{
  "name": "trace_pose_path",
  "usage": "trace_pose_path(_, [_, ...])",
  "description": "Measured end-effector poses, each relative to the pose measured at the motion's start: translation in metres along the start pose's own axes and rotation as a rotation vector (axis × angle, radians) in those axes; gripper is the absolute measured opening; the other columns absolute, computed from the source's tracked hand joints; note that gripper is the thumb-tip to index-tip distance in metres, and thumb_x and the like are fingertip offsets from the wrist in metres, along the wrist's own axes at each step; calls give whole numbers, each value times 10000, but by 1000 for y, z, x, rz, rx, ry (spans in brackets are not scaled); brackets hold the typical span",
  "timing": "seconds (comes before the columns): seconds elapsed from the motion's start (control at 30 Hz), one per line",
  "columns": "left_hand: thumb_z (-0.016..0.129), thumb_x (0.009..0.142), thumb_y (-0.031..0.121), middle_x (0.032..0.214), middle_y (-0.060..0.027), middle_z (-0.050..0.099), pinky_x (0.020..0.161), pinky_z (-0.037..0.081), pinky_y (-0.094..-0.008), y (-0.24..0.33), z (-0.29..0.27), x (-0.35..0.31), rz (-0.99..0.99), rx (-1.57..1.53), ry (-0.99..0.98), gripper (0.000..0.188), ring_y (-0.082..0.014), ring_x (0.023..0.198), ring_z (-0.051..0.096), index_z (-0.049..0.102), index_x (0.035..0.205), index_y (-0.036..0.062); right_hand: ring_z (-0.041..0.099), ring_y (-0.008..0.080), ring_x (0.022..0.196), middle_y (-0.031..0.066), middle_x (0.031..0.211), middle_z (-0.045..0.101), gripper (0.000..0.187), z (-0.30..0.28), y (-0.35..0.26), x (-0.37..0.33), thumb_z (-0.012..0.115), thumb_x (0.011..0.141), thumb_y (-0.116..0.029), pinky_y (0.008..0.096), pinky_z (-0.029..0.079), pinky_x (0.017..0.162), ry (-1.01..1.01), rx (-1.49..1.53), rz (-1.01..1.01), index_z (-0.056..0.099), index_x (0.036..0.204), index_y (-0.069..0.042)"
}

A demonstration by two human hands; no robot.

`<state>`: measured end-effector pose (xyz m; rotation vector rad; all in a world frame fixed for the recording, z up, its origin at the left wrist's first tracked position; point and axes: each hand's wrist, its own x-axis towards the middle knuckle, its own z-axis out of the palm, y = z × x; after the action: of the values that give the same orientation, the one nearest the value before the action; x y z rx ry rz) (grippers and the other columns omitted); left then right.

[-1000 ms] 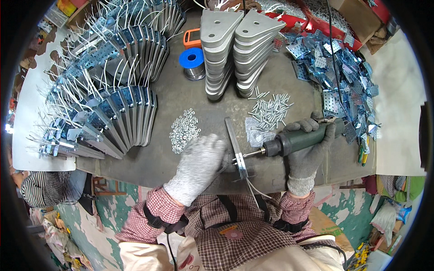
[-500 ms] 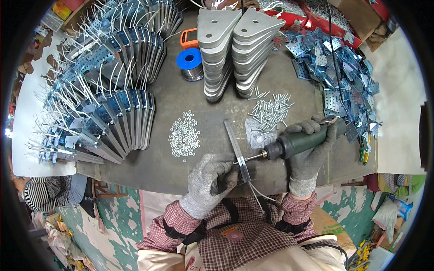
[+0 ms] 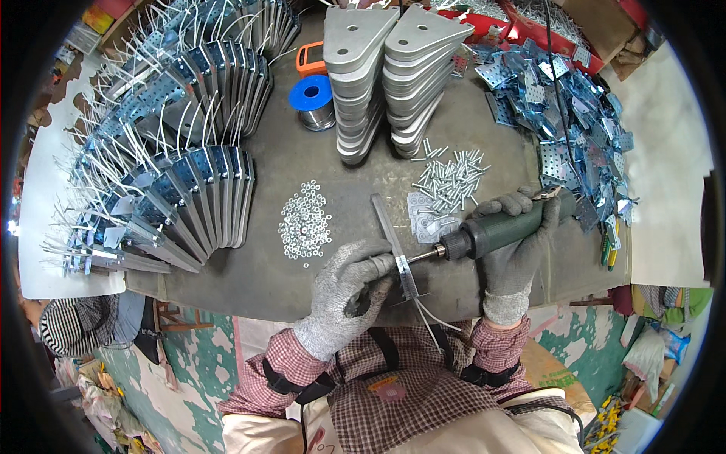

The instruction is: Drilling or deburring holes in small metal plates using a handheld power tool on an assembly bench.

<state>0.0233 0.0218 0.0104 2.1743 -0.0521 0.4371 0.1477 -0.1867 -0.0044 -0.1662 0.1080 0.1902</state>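
Observation:
My left hand (image 3: 349,287), in a grey work glove, is closed at the near half of a narrow metal plate (image 3: 387,227) held on edge. Its fingertips pinch at the plate's left face; any small part between them is hidden. Two white wires (image 3: 435,316) trail from the plate's near end. My right hand (image 3: 508,265), gloved too, is wrapped round a dark green electric screwdriver (image 3: 495,233) lying level. The driver's bit (image 3: 425,255) points left and meets a small bracket (image 3: 404,265) on the plate's right face.
Nuts (image 3: 305,223) lie in a heap left of the plate, screws (image 3: 452,180) to its right by small clear bags (image 3: 431,219). Stacked grey plates (image 3: 354,83), a blue solder spool (image 3: 311,92) and an orange meter (image 3: 309,59) stand behind. Wired assemblies (image 3: 204,181) fan out left; perforated brackets (image 3: 563,113) pile up right.
The view has shifted slightly. My left fingers have moved a little up against the plate's left face. The driver stays against the plate's right side in my right hand.

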Motion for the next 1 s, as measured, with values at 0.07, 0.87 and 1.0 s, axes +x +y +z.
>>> trace_pose_path(0.07, [714, 844, -13, 1169, -148, 694, 934, 518, -417, -4, 0, 7, 147, 61, -10, 233, -355, 1123, 645, 723, 1070, 46, 575, 151, 841, -9, 861, 592, 359, 0, -3, 1, 660, 985, -419, 410, 461, 929, -6, 6, 12, 598, 1092, -82])
trace_pose_path(0.87, [674, 892, 112, 1289, -144, 607, 1126, 366, -586, -25, -13, 15, 665, 358, -401, 528, -343, 1237, 574, 514, 1393, 66, 643, 219, 1039, 123, 1279, 583, 666, 24, -47, -24, 662, 981, -336, 418, 526, 970, -156, -728, -288, 366, 1521, -82])
trace_pose_path(1.0, [695, 883, 180, 1329, -155, 571, 1106, 415, -538, 9, -13, 15, 627, 393, -553, 530, -347, 1213, 591, 531, 1382, 107, 631, 295, 1074, 165, 1297, 586, 824, 32, -141, -30, 758, 870, -211, 393, 514, 949, -210, -1843, -484, 347, 1568, -60])
